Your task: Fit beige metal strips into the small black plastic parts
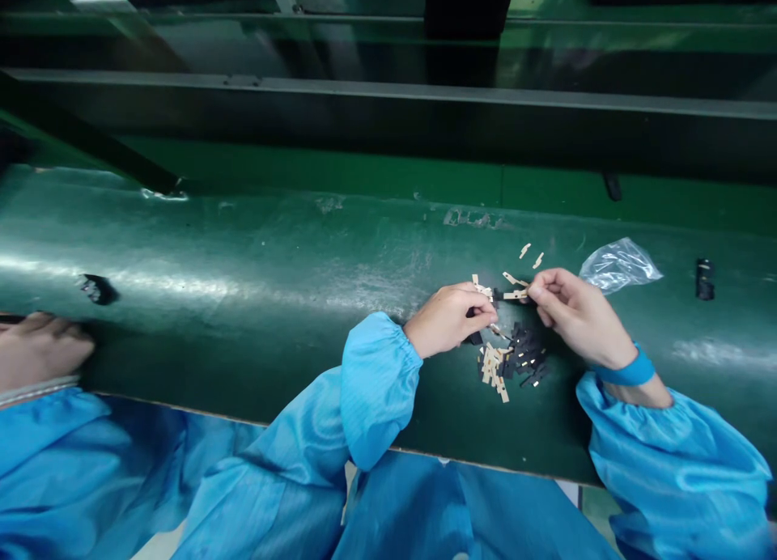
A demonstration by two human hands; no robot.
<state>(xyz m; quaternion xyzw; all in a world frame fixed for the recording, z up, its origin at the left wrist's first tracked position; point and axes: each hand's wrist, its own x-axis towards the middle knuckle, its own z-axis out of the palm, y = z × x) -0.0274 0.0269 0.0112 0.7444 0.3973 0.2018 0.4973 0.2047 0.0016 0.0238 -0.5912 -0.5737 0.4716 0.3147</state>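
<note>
My right hand [574, 313] pinches a small flat cream-coloured strip [515, 295] between thumb and fingertips. Close by on the left, my left hand [449, 317] has its thumb and fingers closed together; what lies between them is too small to make out. Below the hands, a loose pile of cream strips [494, 366] meets a heap of small black pieces [527, 354], some with shiny metal spots. A few more cream strips [481, 287] lie just beyond my left fingertips. Two separate strips [525, 251] rest farther back on the green bench.
A clear plastic bag [620, 265] lies beyond my right hand. Farther right is a black part [705, 278]. Another small black part [97, 289] sits at left, near a co-worker's hand [45, 350]. A metal rail [388, 89] crosses behind the green bench [273, 244].
</note>
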